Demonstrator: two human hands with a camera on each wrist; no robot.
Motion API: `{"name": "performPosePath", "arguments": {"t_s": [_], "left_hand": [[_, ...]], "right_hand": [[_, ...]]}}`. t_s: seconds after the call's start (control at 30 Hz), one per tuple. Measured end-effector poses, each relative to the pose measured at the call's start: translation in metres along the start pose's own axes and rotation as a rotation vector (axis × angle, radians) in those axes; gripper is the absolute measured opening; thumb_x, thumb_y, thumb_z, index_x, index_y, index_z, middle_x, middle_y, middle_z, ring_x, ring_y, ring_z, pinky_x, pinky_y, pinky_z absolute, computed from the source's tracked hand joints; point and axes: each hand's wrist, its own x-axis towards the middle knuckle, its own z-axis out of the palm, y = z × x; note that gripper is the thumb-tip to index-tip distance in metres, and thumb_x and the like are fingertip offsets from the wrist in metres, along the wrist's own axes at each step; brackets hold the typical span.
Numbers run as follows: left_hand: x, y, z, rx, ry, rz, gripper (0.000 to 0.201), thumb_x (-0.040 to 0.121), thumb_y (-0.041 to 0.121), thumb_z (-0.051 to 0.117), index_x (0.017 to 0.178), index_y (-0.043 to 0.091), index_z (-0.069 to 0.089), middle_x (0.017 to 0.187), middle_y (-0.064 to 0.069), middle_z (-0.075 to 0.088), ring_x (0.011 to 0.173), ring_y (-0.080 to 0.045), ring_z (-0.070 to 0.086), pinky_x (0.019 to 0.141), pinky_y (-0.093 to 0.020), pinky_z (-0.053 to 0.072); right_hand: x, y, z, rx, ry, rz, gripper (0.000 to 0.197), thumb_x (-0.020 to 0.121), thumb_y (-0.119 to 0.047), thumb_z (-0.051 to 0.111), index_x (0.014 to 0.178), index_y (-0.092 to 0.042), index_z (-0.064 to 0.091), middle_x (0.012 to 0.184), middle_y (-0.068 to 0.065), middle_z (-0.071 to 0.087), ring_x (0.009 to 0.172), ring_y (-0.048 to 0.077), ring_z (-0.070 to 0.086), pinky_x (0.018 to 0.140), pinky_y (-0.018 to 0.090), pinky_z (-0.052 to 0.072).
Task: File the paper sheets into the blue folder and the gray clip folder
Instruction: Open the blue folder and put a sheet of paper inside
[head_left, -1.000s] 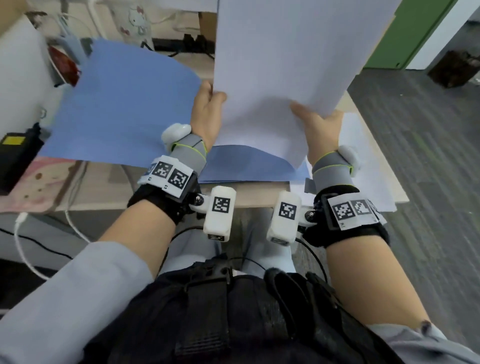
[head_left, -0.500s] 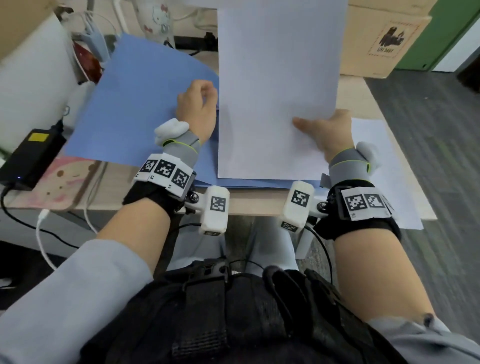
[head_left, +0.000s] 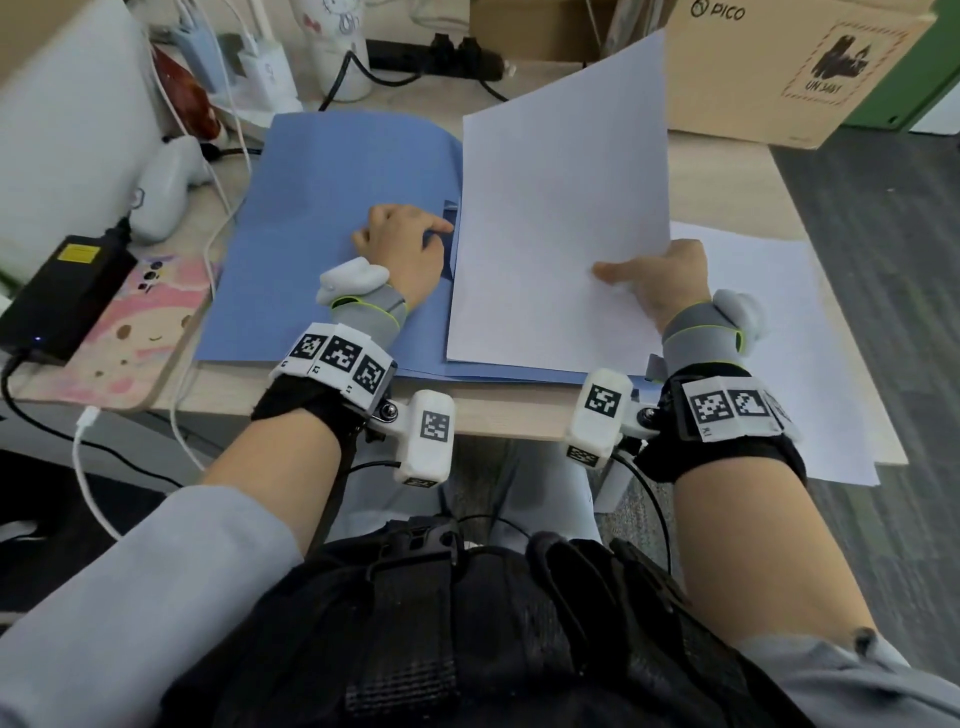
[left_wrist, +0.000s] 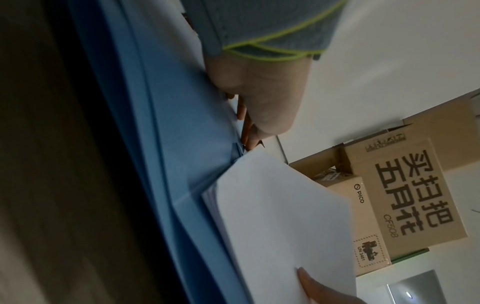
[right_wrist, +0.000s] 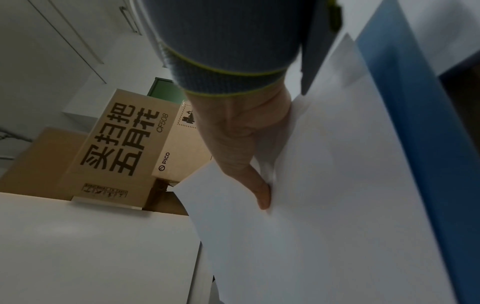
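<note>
Inserting: right hand (head_left: 662, 283) fingers pinch paper sheets (head_left: 561, 208); left hand (head_left: 402, 244) fingers grip blue folder (head_left: 322, 208) pocket edge. Next, probably slide sheets in.

Matt blue folder (head_left: 332, 218), smooth white paper sheets (head_left: 561, 218), pale wood-grain desk (head_left: 727, 192).

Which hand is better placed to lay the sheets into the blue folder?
Right: the right hand grips the paper sheets above the right half of the blue folder; the left hand only touches it near its fold.
</note>
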Motion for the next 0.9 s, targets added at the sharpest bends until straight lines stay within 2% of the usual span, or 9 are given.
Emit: {"name": "performPosePath", "arguments": {"t_s": [0.17,0.3,0.43,0.53,0.63,0.7,0.77,0.83,0.9], "left_hand": [[0.000,-0.003,0.004,-0.021,0.021,0.012,0.039,0.092,0.008,0.041,0.114,0.028,0.066,0.123,0.002,0.061,0.129,-0.021,0.035,0.100,-0.033,0.024],[-0.003,-0.002,0.007,-0.050,0.053,0.028,0.039,0.090,0.008,0.042,0.112,0.029,0.067,0.117,0.003,0.063,0.128,-0.017,0.037,0.099,-0.030,0.021],[-0.005,-0.005,0.010,-0.063,0.048,0.056,0.040,0.091,0.008,0.042,0.112,0.031,0.067,0.109,0.002,0.065,0.127,-0.014,0.037,0.099,-0.028,0.018],[-0.004,-0.009,0.013,-0.056,0.034,0.067,0.042,0.091,0.009,0.041,0.112,0.035,0.067,0.112,0.003,0.063,0.129,-0.013,0.037,0.102,-0.029,0.017],[-0.004,-0.010,0.013,-0.002,-0.019,0.113,0.045,0.091,0.007,0.039,0.112,0.035,0.067,0.120,0.009,0.063,0.130,-0.015,0.035,0.103,-0.033,0.017],[-0.005,-0.009,0.013,0.078,-0.067,0.151,0.045,0.091,0.007,0.038,0.112,0.034,0.068,0.123,0.015,0.061,0.132,-0.017,0.033,0.104,-0.036,0.018],[-0.004,-0.006,0.012,0.136,-0.099,0.164,0.044,0.092,0.008,0.038,0.113,0.033,0.067,0.126,0.016,0.060,0.133,-0.018,0.031,0.105,-0.039,0.019],[-0.002,-0.004,0.012,0.156,-0.117,0.159,0.042,0.093,0.008,0.038,0.114,0.031,0.067,0.127,0.014,0.059,0.134,-0.018,0.030,0.105,-0.040,0.018],[-0.002,-0.002,0.012,0.179,-0.135,0.160,0.042,0.094,0.007,0.038,0.115,0.029,0.067,0.127,0.013,0.058,0.135,-0.019,0.029,0.106,-0.041,0.018]], "right_hand": [[0.001,0.004,-0.001,0.008,-0.018,-0.014,0.072,0.036,-0.027,0.088,0.099,0.001,0.066,0.097,0.013,0.072,0.087,0.028,0.071,0.079,0.040,0.059],[-0.003,0.008,-0.002,0.014,-0.051,-0.034,0.074,0.035,-0.027,0.086,0.100,0.003,0.066,0.096,0.014,0.073,0.078,0.025,0.069,0.076,0.036,0.058],[-0.001,0.011,-0.002,0.004,-0.054,-0.046,0.080,0.030,-0.033,0.086,0.101,0.000,0.066,0.098,0.012,0.072,0.084,0.026,0.071,0.079,0.039,0.060],[-0.004,0.011,-0.002,-0.008,-0.066,-0.060,0.068,0.039,-0.025,0.088,0.099,0.000,0.068,0.100,0.013,0.072,0.086,0.027,0.070,0.078,0.038,0.059],[-0.005,0.011,-0.001,-0.035,-0.073,-0.083,0.050,0.052,-0.015,0.088,0.095,-0.001,0.069,0.100,0.013,0.072,0.089,0.029,0.070,0.081,0.039,0.058],[-0.005,0.011,0.001,-0.072,-0.065,-0.098,0.033,0.057,-0.012,0.088,0.083,-0.008,0.067,0.096,0.010,0.069,0.091,0.028,0.068,0.082,0.037,0.057],[-0.005,0.010,0.002,-0.104,-0.053,-0.116,0.033,0.059,-0.014,0.088,0.072,-0.016,0.058,0.093,0.006,0.064,0.090,0.027,0.065,0.080,0.034,0.054],[-0.005,0.009,0.003,-0.147,-0.023,-0.147,0.034,0.062,-0.020,0.086,0.086,-0.011,0.064,0.094,0.004,0.063,0.092,0.026,0.064,0.076,0.029,0.050],[-0.006,0.008,0.004,-0.215,0.025,-0.160,0.055,0.064,-0.029,0.084,0.110,-0.010,0.062,0.107,0.005,0.066,0.100,0.027,0.064,0.076,0.029,0.048]]}}
